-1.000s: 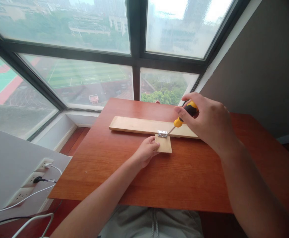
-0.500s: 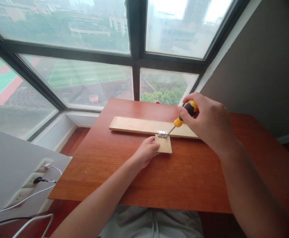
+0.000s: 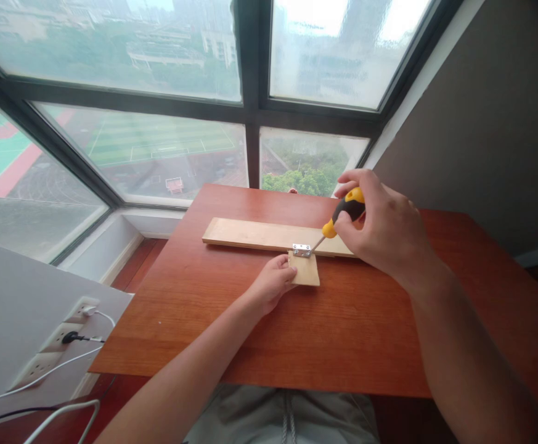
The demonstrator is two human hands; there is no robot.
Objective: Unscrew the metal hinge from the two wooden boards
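A long pale wooden board [image 3: 250, 234] lies across the red-brown table [image 3: 342, 333]. A small square wooden piece [image 3: 306, 272] sits against its near edge, joined by a silver metal hinge [image 3: 302, 250]. My left hand [image 3: 272, 282] rests on the small piece's left side, fingers curled on it and holding it down. My right hand [image 3: 384, 228] is closed round the yellow and black handle of a screwdriver [image 3: 342, 216]. Its thin shaft slants down to the left, tip on the hinge.
Large windows [image 3: 158, 148] stand just beyond the table's far edge; a grey wall [image 3: 490, 123] rises at the right. At lower left a white ledge carries wall sockets [image 3: 60, 336] with plugged-in white and black cables. My lap is under the table's near edge.
My right hand has turned slightly on the screwdriver handle, fingers shifting round it. The left hand, board and hinge have stayed in place.
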